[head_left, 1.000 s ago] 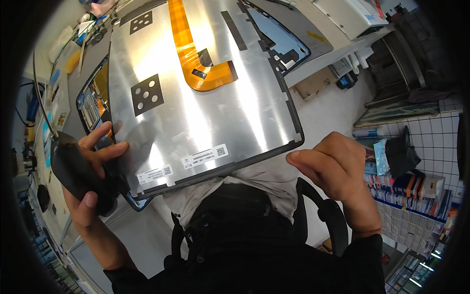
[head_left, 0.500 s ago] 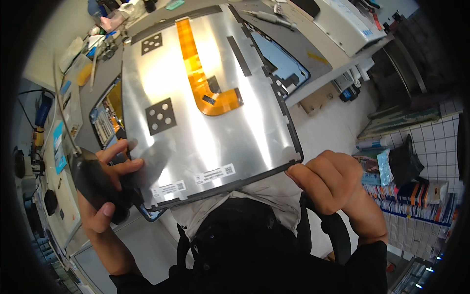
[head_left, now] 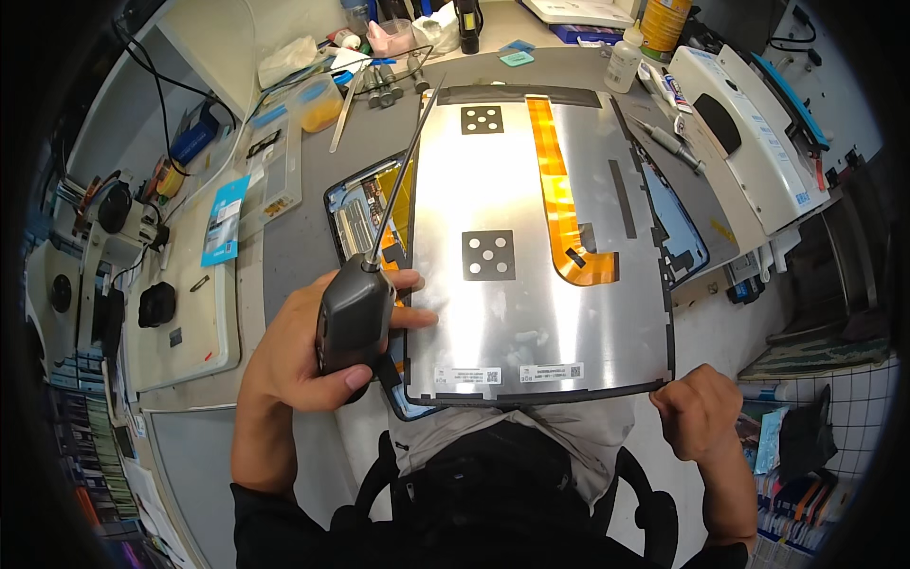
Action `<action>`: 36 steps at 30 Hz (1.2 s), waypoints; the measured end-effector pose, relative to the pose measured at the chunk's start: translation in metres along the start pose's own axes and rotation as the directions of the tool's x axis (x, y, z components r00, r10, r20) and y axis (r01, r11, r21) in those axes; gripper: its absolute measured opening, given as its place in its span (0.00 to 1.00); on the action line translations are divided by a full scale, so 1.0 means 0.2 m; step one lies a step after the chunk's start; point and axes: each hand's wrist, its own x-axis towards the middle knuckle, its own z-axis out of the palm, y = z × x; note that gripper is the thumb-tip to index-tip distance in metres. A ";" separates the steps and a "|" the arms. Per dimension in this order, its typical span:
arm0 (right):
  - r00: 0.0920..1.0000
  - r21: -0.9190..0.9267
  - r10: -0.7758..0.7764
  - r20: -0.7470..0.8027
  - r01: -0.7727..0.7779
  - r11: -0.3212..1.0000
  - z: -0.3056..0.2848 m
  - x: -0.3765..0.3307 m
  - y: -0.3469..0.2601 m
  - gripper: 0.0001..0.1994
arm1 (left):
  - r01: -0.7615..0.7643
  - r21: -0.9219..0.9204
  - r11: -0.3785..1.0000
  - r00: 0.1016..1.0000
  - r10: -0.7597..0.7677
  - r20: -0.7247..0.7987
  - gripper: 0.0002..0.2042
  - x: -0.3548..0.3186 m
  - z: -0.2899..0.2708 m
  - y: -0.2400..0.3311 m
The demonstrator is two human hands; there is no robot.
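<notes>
The silver panel (head_left: 483, 322) is over the desk (head_left: 294, 242), its near end above the person's lap (head_left: 588, 431). A bent orange ribbon (head_left: 563, 218) lies on its right half. The left hand (head_left: 294, 351) grips a black tool (head_left: 355, 318) with a long thin rod (head_left: 408, 171); one finger reaches over the panel's left edge. The right hand (head_left: 701, 408) is curled at the near right corner; I cannot tell if it pinches.

From here, metal panel (head_left: 474, 322) hides most of the circuit-filled housing (head_left: 352, 223) on its left and the blue piece (head_left: 684, 242) toward the right edge of the table (head_left: 735, 194); can't tell if they join. White labels (head_left: 552, 372): print too small. Right hand (head_left: 700, 412): fingertips mostly curled from sight, contact with panel corner unclear. Yellow can (head_left: 665, 28), far edge: top cut off.
</notes>
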 end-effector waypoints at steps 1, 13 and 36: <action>1.000 0.010 0.011 0.002 -0.011 1.000 -0.01 -0.01 0.00 0.08 | 0.015 -0.020 1.000 1.000 -0.015 0.008 0.20 0.01 0.01 0.00; 0.993 -0.032 0.094 -0.074 -0.096 0.995 -0.06 -0.10 0.06 0.11 | 0.084 -0.176 0.981 0.982 -0.111 -0.151 0.22 -0.01 0.09 -0.01; 0.991 -0.157 -0.049 -0.122 0.030 0.987 -0.02 -0.05 0.01 0.14 | 0.095 -0.169 0.981 0.978 -0.124 -0.169 0.22 -0.03 0.09 -0.03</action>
